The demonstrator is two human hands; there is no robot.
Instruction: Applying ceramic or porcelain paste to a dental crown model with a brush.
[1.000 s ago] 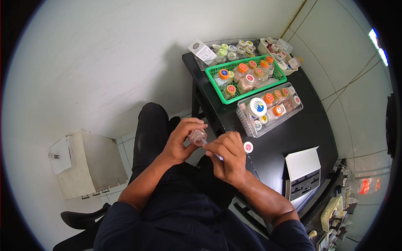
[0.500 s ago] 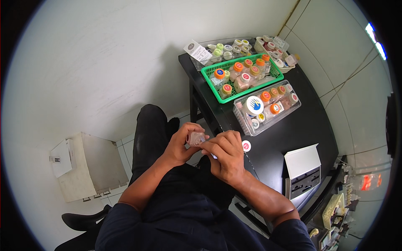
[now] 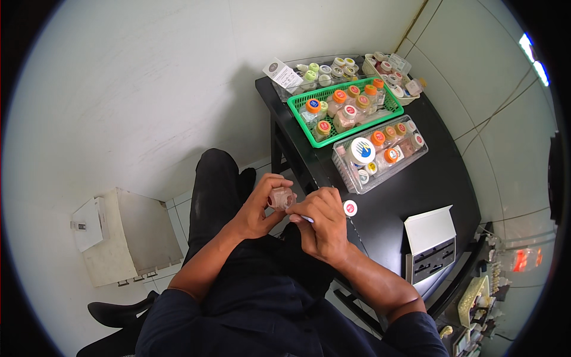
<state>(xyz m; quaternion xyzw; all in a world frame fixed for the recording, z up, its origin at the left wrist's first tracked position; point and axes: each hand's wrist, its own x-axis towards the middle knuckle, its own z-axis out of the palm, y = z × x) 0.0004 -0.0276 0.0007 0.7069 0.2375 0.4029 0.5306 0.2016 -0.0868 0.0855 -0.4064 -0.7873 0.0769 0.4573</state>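
Note:
My left hand [image 3: 254, 211] grips a small clear jar [image 3: 278, 197] with pinkish contents, held above my lap near the desk's edge. My right hand [image 3: 324, 223] pinches a thin stick tool with a pale purple handle [image 3: 306, 218]. The tool's far end reaches the jar's mouth; whether it is inside is unclear. A white lid with a red label [image 3: 350, 207] lies on the black desk [image 3: 375, 220] beside my right hand.
A green basket [image 3: 316, 141] and clear tray [image 3: 383, 184] hold several jars, with further containers behind. An open flat case [image 3: 429, 257] sits at the right. A black chair [image 3: 119, 315], white box unit [image 3: 148, 232] and cluttered side shelf [image 3: 473, 303] surround me.
My hands have shifted slightly with the jar and tool; the jar's tilt varies between frames. The desk items appear slightly higher and farther left than one second ago.

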